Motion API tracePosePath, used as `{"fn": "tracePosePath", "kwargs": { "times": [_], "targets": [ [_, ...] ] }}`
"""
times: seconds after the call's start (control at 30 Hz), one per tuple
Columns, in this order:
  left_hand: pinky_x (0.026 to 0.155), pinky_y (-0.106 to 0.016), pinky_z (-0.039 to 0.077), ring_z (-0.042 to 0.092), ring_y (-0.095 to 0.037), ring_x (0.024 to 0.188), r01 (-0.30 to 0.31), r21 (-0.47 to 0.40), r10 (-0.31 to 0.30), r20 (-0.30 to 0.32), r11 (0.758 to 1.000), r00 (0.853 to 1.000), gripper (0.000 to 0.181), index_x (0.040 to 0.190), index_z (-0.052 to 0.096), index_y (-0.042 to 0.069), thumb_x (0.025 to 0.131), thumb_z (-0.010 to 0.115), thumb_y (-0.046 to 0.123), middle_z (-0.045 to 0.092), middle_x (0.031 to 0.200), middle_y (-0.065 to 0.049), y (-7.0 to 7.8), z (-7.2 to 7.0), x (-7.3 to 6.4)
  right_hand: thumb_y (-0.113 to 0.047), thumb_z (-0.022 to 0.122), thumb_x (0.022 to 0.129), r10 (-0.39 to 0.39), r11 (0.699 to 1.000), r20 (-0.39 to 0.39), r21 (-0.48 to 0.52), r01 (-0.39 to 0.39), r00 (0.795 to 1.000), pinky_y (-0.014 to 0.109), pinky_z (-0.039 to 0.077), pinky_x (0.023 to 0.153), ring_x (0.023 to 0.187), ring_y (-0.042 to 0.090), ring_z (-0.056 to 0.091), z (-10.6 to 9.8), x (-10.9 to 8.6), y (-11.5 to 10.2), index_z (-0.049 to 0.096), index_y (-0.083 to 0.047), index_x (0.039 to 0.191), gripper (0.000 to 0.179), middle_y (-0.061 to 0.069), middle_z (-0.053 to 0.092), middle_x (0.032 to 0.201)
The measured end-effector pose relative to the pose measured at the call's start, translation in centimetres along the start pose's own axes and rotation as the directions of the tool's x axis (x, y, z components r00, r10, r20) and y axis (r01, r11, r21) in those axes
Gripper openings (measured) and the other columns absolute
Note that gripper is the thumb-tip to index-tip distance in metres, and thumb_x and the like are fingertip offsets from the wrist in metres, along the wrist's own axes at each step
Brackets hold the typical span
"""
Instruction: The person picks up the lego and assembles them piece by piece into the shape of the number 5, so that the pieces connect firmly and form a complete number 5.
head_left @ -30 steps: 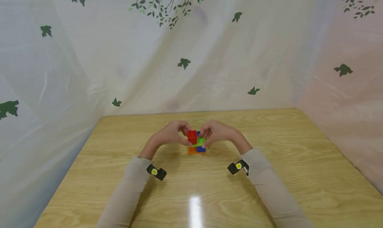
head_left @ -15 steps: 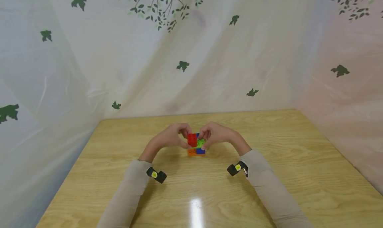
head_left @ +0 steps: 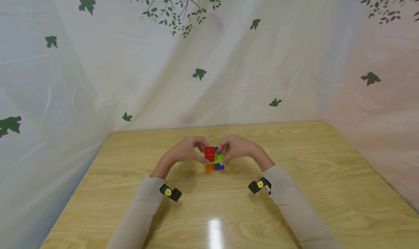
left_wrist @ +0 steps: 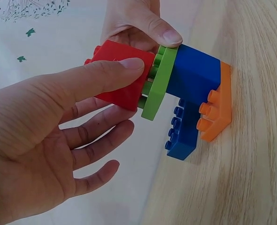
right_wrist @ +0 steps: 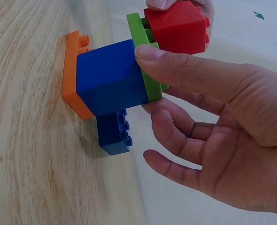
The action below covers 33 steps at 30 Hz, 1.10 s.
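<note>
The left hand [head_left: 187, 149] pinches a red toy building brick [left_wrist: 126, 96] between thumb and fingers. That brick sits at the left end of a thin green brick [left_wrist: 160, 84], with studs showing in the gap between them. Opposite, the right hand [head_left: 240, 147] pinches the green brick, its thumb tip at the seam with a blue brick [right_wrist: 108, 75] below. An orange base brick [right_wrist: 71, 79] lies on the table under the blue one. A second blue brick [left_wrist: 183, 136] stands behind, its studs bare. Finger pads behind the bricks are partly hidden.
The wooden table [head_left: 216, 198] carries the stack near its middle. Behind and at the sides hangs a pale curtain [head_left: 157, 78] with green leaf prints. Each sleeve bears a black wrist camera [head_left: 171, 192] on its cuff.
The head view has tilted slightly, so the scene sits a little lower in it. Both hands keep their hold on the bricks, with barely any visible movement.
</note>
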<state>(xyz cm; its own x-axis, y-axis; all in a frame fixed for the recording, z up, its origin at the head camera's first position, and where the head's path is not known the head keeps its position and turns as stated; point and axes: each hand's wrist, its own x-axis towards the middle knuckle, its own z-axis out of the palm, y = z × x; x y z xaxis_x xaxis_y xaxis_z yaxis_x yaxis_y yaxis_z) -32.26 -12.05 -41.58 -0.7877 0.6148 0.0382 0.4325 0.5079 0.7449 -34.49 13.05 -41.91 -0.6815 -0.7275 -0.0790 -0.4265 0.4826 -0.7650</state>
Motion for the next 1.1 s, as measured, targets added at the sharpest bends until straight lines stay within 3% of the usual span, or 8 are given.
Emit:
{"fn": "tracePosePath", "kwargs": {
  "times": [0.23,0.47,0.73,1.1],
  "targets": [
    [0.099,-0.055,0.051,0.067,-0.028,0.104,-0.001,-0.006,0.001,-0.002,1.000,1.000,0.034,0.109,0.071,0.011,0.080,0.088,0.019,0.074,0.103,-0.002,0.12,0.02,-0.09,-0.006,0.089,0.076,0.000,1.000,-0.006,-0.006,0.000,1.000,0.029,0.053,0.075,0.079,0.014,0.060,0.05,0.07,-0.04,0.074,-0.003,0.095,0.024,0.005,0.070,0.090],
    [0.097,-0.048,0.053,0.067,-0.022,0.101,0.012,0.022,-0.011,-0.015,1.000,1.000,0.030,0.106,0.074,0.013,0.080,0.087,0.021,0.075,0.102,0.001,0.18,0.04,-0.02,-0.007,0.089,0.075,-0.005,1.000,-0.007,-0.010,0.005,1.000,0.028,0.053,0.075,0.079,0.014,0.060,-0.02,0.12,-0.06,0.074,-0.003,0.095,0.025,0.005,0.070,0.089],
    [0.100,-0.054,0.050,0.067,-0.030,0.105,0.025,0.017,-0.025,-0.004,1.000,1.000,0.028,0.102,0.073,0.012,0.079,0.087,0.020,0.075,0.100,0.000,0.29,-0.01,-0.12,-0.008,0.089,0.076,-0.012,1.000,-0.001,-0.017,0.012,1.000,0.029,0.053,0.075,0.080,0.014,0.060,0.10,0.05,-0.06,0.074,-0.003,0.095,0.025,0.005,0.070,0.090],
    [0.102,-0.054,0.050,0.065,-0.020,0.101,0.037,0.023,-0.036,-0.005,0.999,0.999,0.028,0.102,0.072,0.012,0.080,0.087,0.019,0.074,0.101,0.000,0.33,0.01,-0.13,-0.006,0.088,0.076,-0.012,1.000,-0.001,-0.021,0.012,1.000,0.028,0.053,0.075,0.080,0.014,0.061,0.07,-0.07,-0.43,0.074,-0.001,0.096,0.025,0.007,0.070,0.091]
  ]
}}
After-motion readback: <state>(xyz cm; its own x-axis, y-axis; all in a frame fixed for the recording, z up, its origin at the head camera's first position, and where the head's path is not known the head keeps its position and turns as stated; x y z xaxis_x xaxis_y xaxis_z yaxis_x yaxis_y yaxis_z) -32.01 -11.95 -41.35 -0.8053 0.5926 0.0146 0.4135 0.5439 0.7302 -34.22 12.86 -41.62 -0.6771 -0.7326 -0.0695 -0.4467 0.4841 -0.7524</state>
